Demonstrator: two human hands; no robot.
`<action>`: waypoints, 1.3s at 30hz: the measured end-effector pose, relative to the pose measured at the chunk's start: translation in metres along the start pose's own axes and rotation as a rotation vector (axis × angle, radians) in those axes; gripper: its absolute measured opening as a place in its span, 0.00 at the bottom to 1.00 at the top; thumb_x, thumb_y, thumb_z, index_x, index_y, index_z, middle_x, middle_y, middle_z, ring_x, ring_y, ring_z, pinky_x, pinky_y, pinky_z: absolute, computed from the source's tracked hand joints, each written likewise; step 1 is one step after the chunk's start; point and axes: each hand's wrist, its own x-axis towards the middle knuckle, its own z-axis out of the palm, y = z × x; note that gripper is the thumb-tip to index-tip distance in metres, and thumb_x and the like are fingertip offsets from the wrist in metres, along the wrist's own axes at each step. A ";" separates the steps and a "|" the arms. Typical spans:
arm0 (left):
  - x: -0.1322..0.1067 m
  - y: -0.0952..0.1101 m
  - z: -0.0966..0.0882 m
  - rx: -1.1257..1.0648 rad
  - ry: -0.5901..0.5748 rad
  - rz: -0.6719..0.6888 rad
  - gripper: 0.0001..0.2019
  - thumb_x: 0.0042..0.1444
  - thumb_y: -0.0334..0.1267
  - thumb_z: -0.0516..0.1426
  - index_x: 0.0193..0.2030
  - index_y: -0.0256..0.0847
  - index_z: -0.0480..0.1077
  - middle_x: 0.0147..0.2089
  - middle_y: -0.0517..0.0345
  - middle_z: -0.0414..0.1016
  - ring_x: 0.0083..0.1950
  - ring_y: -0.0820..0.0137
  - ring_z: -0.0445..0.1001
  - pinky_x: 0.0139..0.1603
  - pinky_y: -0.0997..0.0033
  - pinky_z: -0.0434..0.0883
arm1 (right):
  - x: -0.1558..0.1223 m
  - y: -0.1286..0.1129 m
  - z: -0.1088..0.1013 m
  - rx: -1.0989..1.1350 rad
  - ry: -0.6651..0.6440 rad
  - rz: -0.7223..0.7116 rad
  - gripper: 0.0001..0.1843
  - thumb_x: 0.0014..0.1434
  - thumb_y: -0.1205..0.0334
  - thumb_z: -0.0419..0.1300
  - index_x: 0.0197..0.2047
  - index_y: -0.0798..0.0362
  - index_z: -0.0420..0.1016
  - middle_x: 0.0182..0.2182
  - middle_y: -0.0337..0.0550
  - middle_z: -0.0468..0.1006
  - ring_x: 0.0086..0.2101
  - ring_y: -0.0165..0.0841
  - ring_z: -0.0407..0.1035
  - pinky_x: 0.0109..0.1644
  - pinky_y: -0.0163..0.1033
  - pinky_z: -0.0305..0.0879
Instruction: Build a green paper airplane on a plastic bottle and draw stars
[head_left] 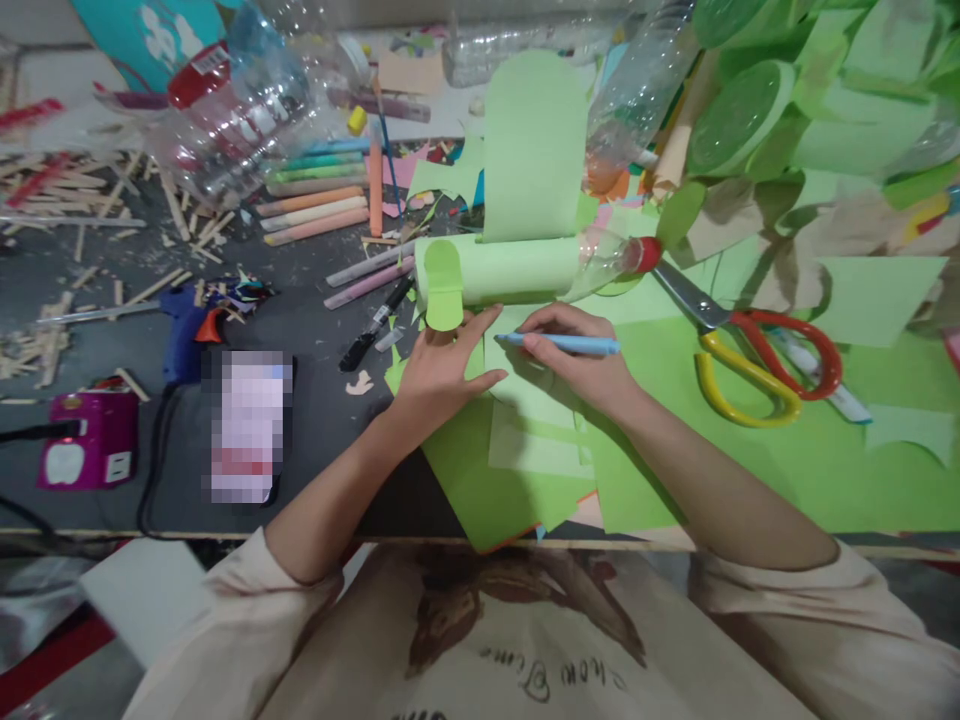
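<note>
My right hand (pixel 581 362) is closed round a light blue pen (pixel 561 344), whose tip touches a pale green sheet of paper (pixel 536 425) on the table. My left hand (pixel 442 362) lies flat on the same paper with its fingers spread, pressing it down. Just behind both hands lies a plastic bottle wrapped in pale green paper (pixel 517 268), on its side, with a red cap (pixel 646 254) at its right end and a green paper flap at its left end.
Scissors with red and yellow handles (pixel 754 355) lie to the right on green paper. Markers (pixel 315 205), a blue glue gun (pixel 187 330), wooden sticks (pixel 67 210), empty plastic bottles (pixel 247 100) and a purple box (pixel 86 440) crowd the left. Green paper shapes pile up at the back right.
</note>
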 end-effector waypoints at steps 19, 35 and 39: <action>0.000 0.002 -0.001 0.013 0.007 -0.015 0.32 0.63 0.44 0.58 0.73 0.46 0.56 0.68 0.49 0.67 0.70 0.51 0.65 0.68 0.55 0.63 | 0.000 0.000 0.001 -0.054 -0.023 0.010 0.05 0.54 0.59 0.65 0.30 0.51 0.79 0.29 0.41 0.83 0.29 0.33 0.74 0.33 0.39 0.70; -0.001 0.000 0.000 0.018 0.032 -0.007 0.31 0.64 0.47 0.57 0.72 0.47 0.58 0.68 0.49 0.68 0.68 0.51 0.66 0.67 0.56 0.63 | -0.002 -0.004 0.002 -0.145 -0.030 -0.014 0.06 0.55 0.59 0.63 0.30 0.50 0.80 0.27 0.39 0.82 0.27 0.32 0.72 0.32 0.38 0.66; -0.001 0.001 -0.001 0.024 0.017 -0.023 0.31 0.63 0.46 0.57 0.72 0.46 0.58 0.69 0.49 0.67 0.68 0.52 0.66 0.68 0.56 0.63 | -0.002 -0.004 0.001 -0.137 -0.029 -0.002 0.06 0.55 0.61 0.63 0.29 0.51 0.79 0.27 0.39 0.82 0.27 0.32 0.71 0.32 0.38 0.66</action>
